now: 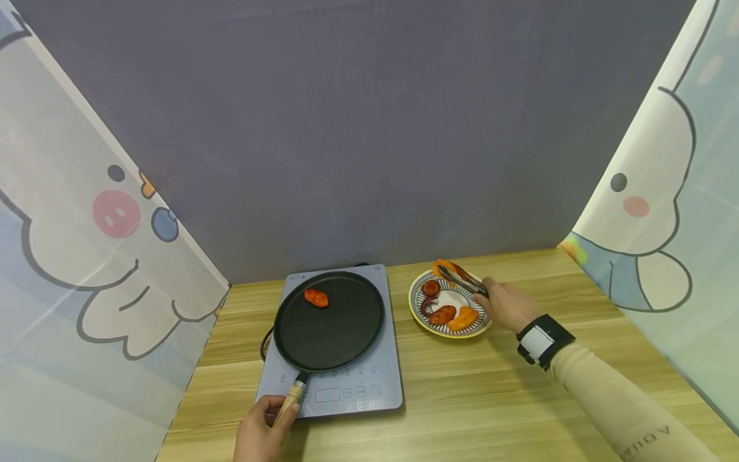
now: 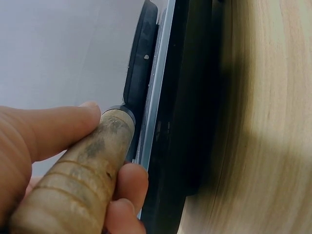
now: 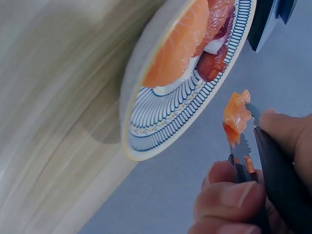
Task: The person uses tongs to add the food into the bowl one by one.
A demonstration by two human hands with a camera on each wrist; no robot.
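In the head view, the left hand (image 1: 265, 428) grips the pale wooden handle (image 1: 287, 403) of a round, flat black pan (image 1: 340, 330), which sits on a light-grey rectangular induction cooktop (image 1: 388, 385). A glossy red-orange oblong food piece (image 1: 316, 298) lies in the pan, near its upper left edge. The right hand (image 1: 510, 306) holds metal tongs with dark handles (image 1: 466, 283) over a round white plate with a striped, yellow-edged rim (image 1: 416, 309), bearing several food pieces.

The left wrist view shows thumb and fingers curled around the handle.

In the right wrist view, the tongs pinch a glossy orange food piece (image 3: 237, 114), apart from the plate.
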